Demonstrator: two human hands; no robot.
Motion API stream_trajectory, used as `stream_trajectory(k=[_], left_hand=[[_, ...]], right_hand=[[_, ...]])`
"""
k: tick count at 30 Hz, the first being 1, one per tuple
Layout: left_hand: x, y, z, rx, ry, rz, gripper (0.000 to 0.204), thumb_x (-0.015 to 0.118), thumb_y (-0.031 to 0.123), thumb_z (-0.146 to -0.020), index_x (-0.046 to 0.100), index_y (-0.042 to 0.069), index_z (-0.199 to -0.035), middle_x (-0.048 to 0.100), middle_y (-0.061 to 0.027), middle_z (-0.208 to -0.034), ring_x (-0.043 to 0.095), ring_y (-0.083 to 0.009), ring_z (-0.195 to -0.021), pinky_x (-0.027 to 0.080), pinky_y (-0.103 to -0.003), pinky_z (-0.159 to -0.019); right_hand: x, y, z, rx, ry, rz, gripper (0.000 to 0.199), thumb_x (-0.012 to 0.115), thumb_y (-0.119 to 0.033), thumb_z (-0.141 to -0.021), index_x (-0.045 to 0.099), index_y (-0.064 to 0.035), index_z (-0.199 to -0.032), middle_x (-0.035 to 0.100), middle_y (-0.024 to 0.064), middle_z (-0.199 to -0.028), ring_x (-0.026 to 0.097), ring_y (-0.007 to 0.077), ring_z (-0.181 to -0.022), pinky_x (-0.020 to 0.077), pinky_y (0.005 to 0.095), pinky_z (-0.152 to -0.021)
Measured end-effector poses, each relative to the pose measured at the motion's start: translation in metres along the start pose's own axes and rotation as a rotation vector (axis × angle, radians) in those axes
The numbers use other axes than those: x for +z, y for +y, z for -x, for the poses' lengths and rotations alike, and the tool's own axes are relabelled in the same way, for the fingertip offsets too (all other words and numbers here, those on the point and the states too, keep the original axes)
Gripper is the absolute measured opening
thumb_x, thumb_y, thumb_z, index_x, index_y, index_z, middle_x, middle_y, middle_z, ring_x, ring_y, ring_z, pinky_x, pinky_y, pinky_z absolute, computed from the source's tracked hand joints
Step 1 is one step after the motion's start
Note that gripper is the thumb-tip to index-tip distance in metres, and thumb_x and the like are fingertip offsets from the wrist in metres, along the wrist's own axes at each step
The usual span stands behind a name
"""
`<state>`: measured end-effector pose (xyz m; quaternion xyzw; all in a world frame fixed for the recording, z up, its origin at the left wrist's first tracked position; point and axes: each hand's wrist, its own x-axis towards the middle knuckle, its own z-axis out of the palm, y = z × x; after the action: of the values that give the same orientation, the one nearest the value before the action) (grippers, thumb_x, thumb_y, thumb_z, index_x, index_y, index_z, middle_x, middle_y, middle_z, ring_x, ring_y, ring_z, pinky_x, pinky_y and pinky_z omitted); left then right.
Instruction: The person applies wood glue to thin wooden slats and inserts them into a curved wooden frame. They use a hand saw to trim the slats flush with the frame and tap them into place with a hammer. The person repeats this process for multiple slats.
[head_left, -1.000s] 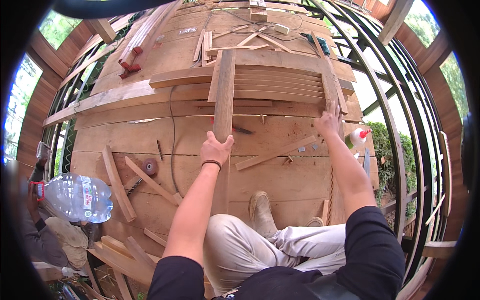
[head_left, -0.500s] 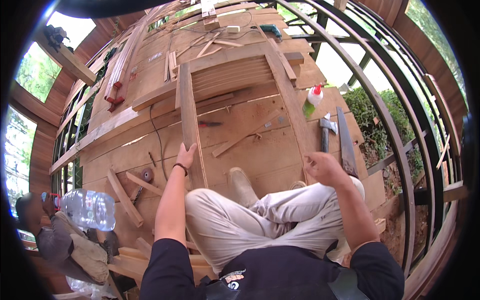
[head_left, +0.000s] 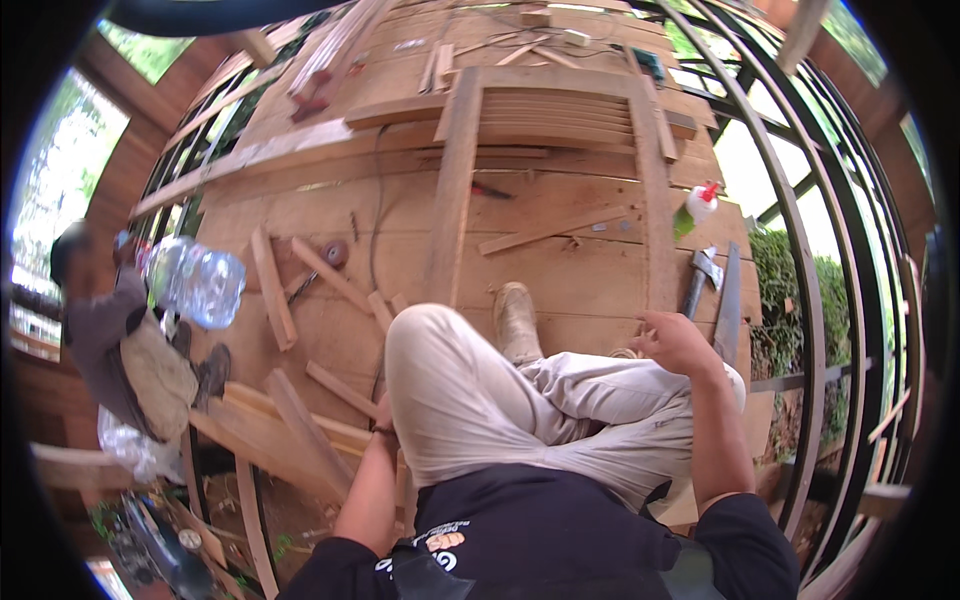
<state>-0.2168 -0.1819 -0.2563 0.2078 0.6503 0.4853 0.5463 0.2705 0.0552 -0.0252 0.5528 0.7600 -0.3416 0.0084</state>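
Observation:
A wooden frame with slats across its far end [head_left: 458,190] lies on the plank floor in front of my bent knees. My right hand [head_left: 678,342] hovers by the near end of the frame's right side, fingers loosely apart and nothing visible in them. Down beside my left thigh is my left hand [head_left: 384,418]; my knee hides its fingers, so any hold is not visible. Short wood strips [head_left: 342,390] lie close to that hand. To the right of the frame are a hatchet [head_left: 706,266], a hand saw [head_left: 728,300] and a white-and-green bottle with a red cap [head_left: 700,204].
At the left sits another person [head_left: 130,330] beside a large clear water bottle [head_left: 200,282]. Long boards [head_left: 300,150] cross the floor behind the frame. A teal power tool [head_left: 650,66] lies far right, near the dark metal railing [head_left: 790,200]. A cable [head_left: 376,210] runs across the planks.
My left hand has let go of the frame's left side and dropped back beside my thigh. My right hand stays near the frame's right side. The view has turned left.

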Motion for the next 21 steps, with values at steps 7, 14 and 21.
stream_trajectory(k=[7, 14, 21], left_hand=[[0.027, -0.008, -0.003, 0.061, 0.081, -0.081, 0.048, 0.055, 0.041, -0.104, 0.072, -0.002, -0.119, 0.076, -0.0084, -0.1, 0.069, -0.0185, -0.091, 0.055, -0.033, -0.08], [0.047, 0.009, 0.003, 0.037, 0.27, -0.071, 0.048, 0.059, 0.042, -0.1, 0.074, -0.002, -0.111, 0.077, -0.0113, -0.1, 0.071, -0.0185, -0.09, 0.055, -0.034, -0.08], [0.053, 0.007, 0.0, 0.002, 0.38, -0.122, 0.043, 0.061, 0.042, -0.094, 0.076, 0.003, -0.103, 0.075, -0.0192, -0.096, 0.074, -0.0293, -0.092, 0.055, -0.039, -0.081]], right_hand=[[0.02, 0.016, -0.001, 0.08, 0.018, -0.072, 0.044, 0.071, -0.02, -0.089, 0.065, 0.0042, -0.126, 0.075, 0.0208, -0.101, 0.073, 0.0324, -0.096, 0.0562, 0.0398, -0.083], [0.044, 0.07, -0.018, 0.042, 0.007, 0.101, 0.042, 0.069, -0.017, -0.09, 0.066, 0.005, -0.125, 0.074, 0.0162, -0.093, 0.071, 0.0238, -0.083, 0.0556, 0.036, -0.076], [0.051, 0.091, -0.029, 0.026, -0.032, 0.132, 0.035, 0.065, -0.008, -0.089, 0.066, 0.0067, -0.12, 0.071, 0.0117, -0.086, 0.067, 0.0178, -0.074, 0.0543, 0.0326, -0.069]])
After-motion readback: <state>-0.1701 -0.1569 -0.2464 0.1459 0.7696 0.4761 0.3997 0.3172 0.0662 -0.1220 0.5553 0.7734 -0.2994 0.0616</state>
